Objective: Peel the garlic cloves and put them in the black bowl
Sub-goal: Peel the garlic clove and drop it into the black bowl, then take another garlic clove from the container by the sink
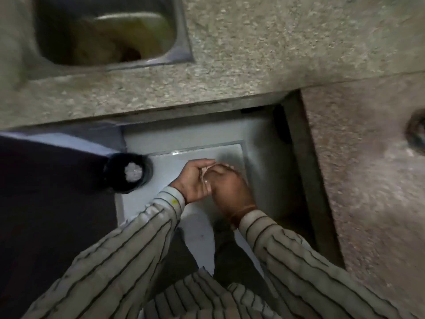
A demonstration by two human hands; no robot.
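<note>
Seen from above, two hands in striped sleeves meet over a pale tiled floor, below the edge of a speckled stone counter (253, 72). The left hand (195, 180) is cupped, fingers curled towards the right. The right hand (230, 192) presses against it, fingers bent inward. Something small and pale, likely a garlic clove (207, 178), shows between the fingertips of both hands, but blur hides the exact grip, so I cannot tell whether either hand pinches it. A black bowl (127, 172) sits just left of the left hand, on the edge of a dark surface (46, 192). It holds a small heap of whitish pieces (133, 172), too blurred to tell apart. A steel sink (181, 42) is set into the counter at the top left.
</note>
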